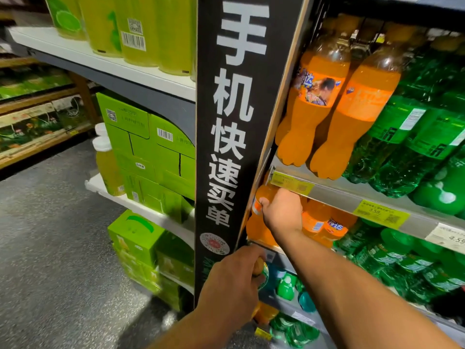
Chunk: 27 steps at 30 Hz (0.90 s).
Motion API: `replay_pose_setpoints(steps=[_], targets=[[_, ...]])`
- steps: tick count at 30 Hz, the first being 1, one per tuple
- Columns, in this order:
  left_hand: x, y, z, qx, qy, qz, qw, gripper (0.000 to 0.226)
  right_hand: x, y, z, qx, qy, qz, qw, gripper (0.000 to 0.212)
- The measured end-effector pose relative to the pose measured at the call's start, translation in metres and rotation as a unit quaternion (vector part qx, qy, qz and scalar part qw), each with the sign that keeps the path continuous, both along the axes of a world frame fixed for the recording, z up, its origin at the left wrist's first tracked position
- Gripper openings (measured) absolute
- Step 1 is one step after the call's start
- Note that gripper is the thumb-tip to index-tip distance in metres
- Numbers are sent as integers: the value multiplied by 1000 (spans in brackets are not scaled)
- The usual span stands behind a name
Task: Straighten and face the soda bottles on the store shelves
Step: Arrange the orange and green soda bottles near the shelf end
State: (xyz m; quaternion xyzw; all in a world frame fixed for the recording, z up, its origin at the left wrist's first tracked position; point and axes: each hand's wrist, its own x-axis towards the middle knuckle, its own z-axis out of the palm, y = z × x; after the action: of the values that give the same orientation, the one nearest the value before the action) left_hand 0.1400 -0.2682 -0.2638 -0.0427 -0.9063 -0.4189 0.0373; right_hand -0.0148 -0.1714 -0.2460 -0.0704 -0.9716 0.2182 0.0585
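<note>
Our right hand [281, 212] wraps its fingers round the upper part of the orange bottle [253, 226], which stands at the far left of its shelf, close beside the black sign panel [234, 122]. Our left hand [231, 285] sits at a green bottle top [264, 273] one shelf down (whether it grips, we cannot tell). A brisk twist could topple the neighbouring orange bottles [314, 222], or knock our knuckles into the price tag [292, 183] just above.

Two tall orange plastic soda bottles [312, 117] stand at the left end of the upper shelf [339, 195], with dark green plastic bottles [402, 137] to their right. One shelf down stand smaller orange bottles [317, 222], and the right hand [283, 210] grips the leftmost orange bottle [256, 222].
</note>
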Motion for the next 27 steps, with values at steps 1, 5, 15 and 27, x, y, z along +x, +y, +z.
replay_pose_setpoints(steps=[1,5,15,27], targets=[[0,0,0,-1,-2,-3,1000,25,0,-1,-1,1,6,-5,1000,29],[1,-4,-4,8,-11,-4,1000,26,-5,0,-5,12,6,-4,1000,27],[2,-7,-3,-25,-8,6,1000,25,-7,16,0,49,-13,66,997,27],[-21,45,-1,-63,-12,-21,998,24,52,120,-26,70,-105,179,976,35]])
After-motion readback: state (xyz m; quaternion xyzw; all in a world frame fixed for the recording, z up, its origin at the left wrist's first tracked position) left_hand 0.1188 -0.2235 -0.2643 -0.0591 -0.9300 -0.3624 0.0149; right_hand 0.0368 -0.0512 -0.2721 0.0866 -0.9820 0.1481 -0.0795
